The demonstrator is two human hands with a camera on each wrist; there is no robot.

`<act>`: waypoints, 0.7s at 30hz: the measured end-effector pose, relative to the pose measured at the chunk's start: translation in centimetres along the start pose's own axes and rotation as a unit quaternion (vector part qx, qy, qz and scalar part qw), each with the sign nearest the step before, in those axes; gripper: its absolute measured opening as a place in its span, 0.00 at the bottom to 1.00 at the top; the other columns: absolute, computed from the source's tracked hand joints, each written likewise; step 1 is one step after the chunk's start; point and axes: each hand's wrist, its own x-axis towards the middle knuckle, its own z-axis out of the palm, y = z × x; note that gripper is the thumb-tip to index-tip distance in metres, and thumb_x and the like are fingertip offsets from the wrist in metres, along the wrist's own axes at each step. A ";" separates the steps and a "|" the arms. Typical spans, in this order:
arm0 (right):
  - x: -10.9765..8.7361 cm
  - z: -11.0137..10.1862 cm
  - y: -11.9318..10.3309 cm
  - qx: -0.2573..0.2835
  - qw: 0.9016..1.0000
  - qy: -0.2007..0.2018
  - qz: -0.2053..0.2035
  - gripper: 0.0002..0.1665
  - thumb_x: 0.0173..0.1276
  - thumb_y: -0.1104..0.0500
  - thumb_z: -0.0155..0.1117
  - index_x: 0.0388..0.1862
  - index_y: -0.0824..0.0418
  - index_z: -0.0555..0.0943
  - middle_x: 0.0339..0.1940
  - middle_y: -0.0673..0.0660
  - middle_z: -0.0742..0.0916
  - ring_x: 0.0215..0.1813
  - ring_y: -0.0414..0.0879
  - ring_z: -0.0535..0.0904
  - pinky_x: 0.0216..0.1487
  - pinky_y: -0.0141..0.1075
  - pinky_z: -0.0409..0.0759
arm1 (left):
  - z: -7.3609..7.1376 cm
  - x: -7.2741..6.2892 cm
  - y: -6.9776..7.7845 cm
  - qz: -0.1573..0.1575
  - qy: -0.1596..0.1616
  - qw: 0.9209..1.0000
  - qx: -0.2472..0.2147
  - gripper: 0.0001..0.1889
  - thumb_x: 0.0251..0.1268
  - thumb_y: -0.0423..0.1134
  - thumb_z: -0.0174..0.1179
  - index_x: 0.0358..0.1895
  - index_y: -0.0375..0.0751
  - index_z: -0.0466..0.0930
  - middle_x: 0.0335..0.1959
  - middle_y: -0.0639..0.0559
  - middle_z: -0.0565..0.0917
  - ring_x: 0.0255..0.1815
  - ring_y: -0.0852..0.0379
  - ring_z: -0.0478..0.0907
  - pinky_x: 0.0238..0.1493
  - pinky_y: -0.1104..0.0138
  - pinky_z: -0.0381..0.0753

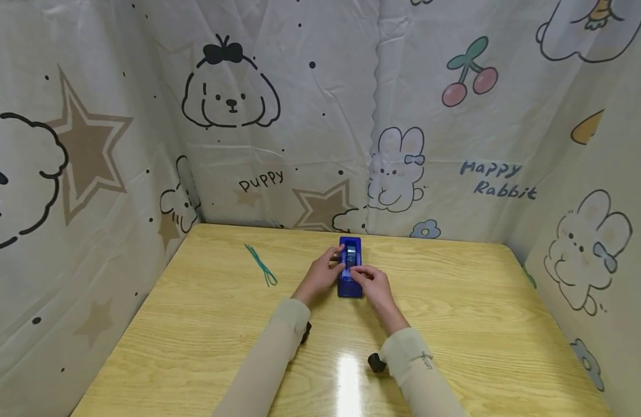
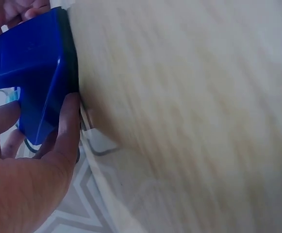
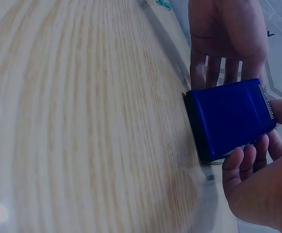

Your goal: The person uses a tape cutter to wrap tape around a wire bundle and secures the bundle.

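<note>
A blue tape dispenser (image 1: 350, 288) stands on the wooden table, its long side pointing away from me. A roll of clear tape (image 1: 351, 253) sits in its well. My left hand (image 1: 322, 277) grips the dispenser's left side, thumb on one face and fingers round the other in the left wrist view. At the near end, my right hand (image 1: 374, 285) pinches at the tape with thumb and index finger, right by the toothed cutter (image 3: 267, 103). Its other fingers curl beside the dispenser's side. The tape end itself is mostly hidden by the fingertips.
A bundle of teal cord (image 1: 261, 266) lies on the table (image 1: 466, 324), left of the dispenser. Printed cloth curtains (image 1: 320, 116) enclose the table at the back and both sides. A black wrist camera (image 1: 376, 363) sits at the right cuff.
</note>
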 end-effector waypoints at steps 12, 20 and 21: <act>0.2 -0.1 -0.2 0.010 1.000 0.006 0.023 0.16 0.71 0.55 0.71 0.51 0.65 0.88 0.50 0.57 0.87 0.47 0.44 0.76 0.44 0.33 0.73 | -0.1 -0.2 0.0 0.022 0.000 1.000 0.004 0.26 0.82 0.41 0.55 0.78 0.54 0.66 0.71 0.39 0.76 0.68 0.41 0.79 0.70 0.51 0.75; 0.4 0.1 -0.4 0.015 1.000 0.010 0.025 0.17 0.71 0.55 0.71 0.50 0.67 0.88 0.58 0.63 0.87 0.56 0.50 0.78 0.53 0.37 0.75 | -0.2 -0.2 -0.1 0.019 0.001 1.000 0.001 0.26 0.82 0.41 0.55 0.79 0.54 0.66 0.71 0.39 0.76 0.68 0.41 0.79 0.70 0.52 0.76; 0.4 0.1 -0.4 0.016 1.000 0.010 0.025 0.17 0.71 0.55 0.71 0.50 0.67 0.88 0.58 0.63 0.87 0.56 0.50 0.78 0.55 0.37 0.75 | -0.1 -0.2 -0.1 0.019 0.001 1.000 0.000 0.26 0.82 0.41 0.55 0.79 0.54 0.66 0.71 0.39 0.76 0.67 0.41 0.79 0.70 0.52 0.76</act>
